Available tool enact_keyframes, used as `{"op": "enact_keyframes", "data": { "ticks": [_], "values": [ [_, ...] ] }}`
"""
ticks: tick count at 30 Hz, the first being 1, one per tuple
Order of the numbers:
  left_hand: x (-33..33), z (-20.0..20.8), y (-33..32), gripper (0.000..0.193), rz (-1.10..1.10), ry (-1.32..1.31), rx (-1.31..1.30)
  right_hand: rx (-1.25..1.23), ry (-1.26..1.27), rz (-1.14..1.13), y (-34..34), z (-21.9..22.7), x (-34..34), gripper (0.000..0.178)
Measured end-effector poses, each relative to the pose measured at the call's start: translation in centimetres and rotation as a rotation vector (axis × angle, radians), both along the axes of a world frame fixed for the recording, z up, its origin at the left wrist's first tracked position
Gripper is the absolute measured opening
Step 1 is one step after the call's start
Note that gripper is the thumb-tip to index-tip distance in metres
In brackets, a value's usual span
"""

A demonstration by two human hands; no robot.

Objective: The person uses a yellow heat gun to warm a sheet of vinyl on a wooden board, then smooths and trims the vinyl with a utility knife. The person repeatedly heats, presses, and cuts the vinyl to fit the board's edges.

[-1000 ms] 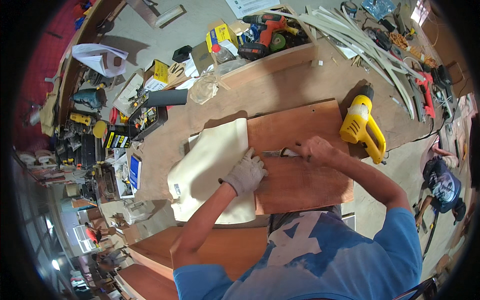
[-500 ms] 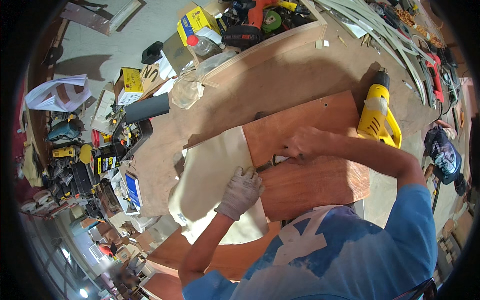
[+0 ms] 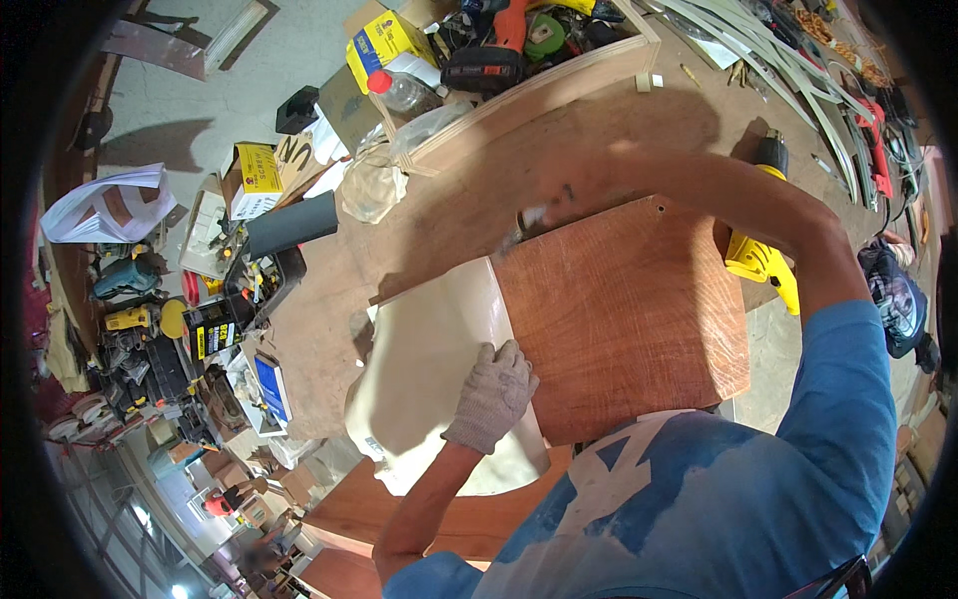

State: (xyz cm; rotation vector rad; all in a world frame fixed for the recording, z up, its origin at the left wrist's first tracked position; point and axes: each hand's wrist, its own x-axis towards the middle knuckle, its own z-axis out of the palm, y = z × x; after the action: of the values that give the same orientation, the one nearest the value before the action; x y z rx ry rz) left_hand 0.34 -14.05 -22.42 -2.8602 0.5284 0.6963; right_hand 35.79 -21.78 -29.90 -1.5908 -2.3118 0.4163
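Note:
A cream flexible sheet (image 3: 414, 344) covers the left part of a reddish-brown wooden board (image 3: 624, 319). My left hand (image 3: 491, 394), in a grey knit glove, lies on the sheet near its right edge, fingers stretched out. Bare and blurred by motion, my right hand (image 3: 589, 185) is over the bench just beyond the board's far edge. It is closed around a short hand tool (image 3: 533, 217) with a pale handle and a dark end; the smear hides its exact kind. A yellow heat gun (image 3: 760, 262) lies right of the board, partly hidden by my right forearm.
An open wooden box (image 3: 539, 95) of tools, with a red cordless tool (image 3: 509, 30), stands at the bench's far side. Left of it are a clear bottle (image 3: 404, 92) and a yellow screw box (image 3: 257, 170). Pale strips (image 3: 788, 90) lie at the far right.
My right hand, with the tool, has moved from the sheet's edge on the board to beyond the board's far edge. My left hand stays on the sheet.

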Motion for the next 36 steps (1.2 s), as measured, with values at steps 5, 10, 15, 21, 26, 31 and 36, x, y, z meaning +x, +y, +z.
{"op": "enact_keyframes", "data": {
  "ticks": [5,10,15,21,26,31,36],
  "values": [
    [-0.7,-0.8,-0.1,0.02,0.084,0.012,-0.058,0.066,-0.019,-0.039,-2.2,2.5,0.5,0.032],
    [-0.2,-0.4,-0.2,0.021,0.028,0.009,-0.013,-0.257,0.062,0.23,-5.7,2.5,-9.0,0.024],
    [-0.3,-0.1,0.1,0.02,0.018,0.021,-0.037,-0.312,-0.126,0.363,-1.8,2.7,-10.7,0.024],
    [-0.8,-0.3,0.2,0.02,0.015,0.012,-0.014,-0.329,-0.052,0.258,1.1,1.8,-5.3,0.024],
    [-0.9,-0.7,0.3,0.018,-0.017,-0.127,0.022,0.011,0.198,0.112,-0.5,-0.5,-2.4,0.025],
    [-1.4,-0.2,-0.1,0.016,0.035,-0.034,0.039,-0.338,-0.006,-0.486,-2.7,2.2,1.3,0.028],
    [-0.8,0.0,0.1,0.016,0.01,0.005,0.037,0.004,0.448,0.164,-6.2,0.9,-5.6,0.027]
  ]
}}
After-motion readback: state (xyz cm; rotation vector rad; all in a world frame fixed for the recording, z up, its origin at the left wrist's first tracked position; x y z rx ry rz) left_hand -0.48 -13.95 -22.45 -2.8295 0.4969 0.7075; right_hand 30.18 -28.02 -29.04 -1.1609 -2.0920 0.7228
